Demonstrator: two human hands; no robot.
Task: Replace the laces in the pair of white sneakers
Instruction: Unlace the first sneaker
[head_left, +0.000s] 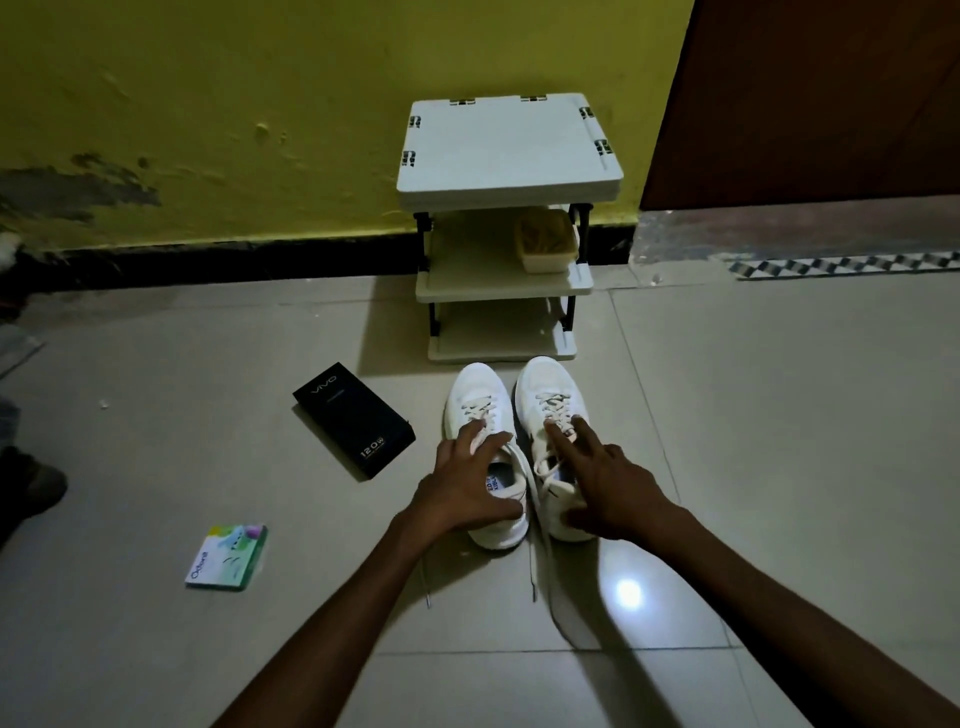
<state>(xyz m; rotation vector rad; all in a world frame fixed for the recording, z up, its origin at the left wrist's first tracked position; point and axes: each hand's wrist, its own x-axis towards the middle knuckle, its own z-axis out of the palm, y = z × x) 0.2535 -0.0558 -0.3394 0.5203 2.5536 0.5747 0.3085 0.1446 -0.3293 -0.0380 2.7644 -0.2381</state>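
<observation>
Two white sneakers stand side by side on the tiled floor, toes pointing away from me. My left hand (470, 480) rests spread over the tongue and collar of the left sneaker (475, 389), fingers apart on its laces. Over the right sneaker (545, 382) my right hand (605, 480) is spread, its forefinger on the laces. Both shoes are laced with pale laces, and loose lace ends (534, 571) trail on the floor toward me. Neither hand is closed around anything.
A white three-tier plastic rack (506, 156) stands against the yellow wall just beyond the shoes, with a small tub (545, 244) on its middle shelf. A black phone box (353, 418) lies left of the shoes, a small colourful packet (227, 557) nearer me. A brown door (810, 104) is at right.
</observation>
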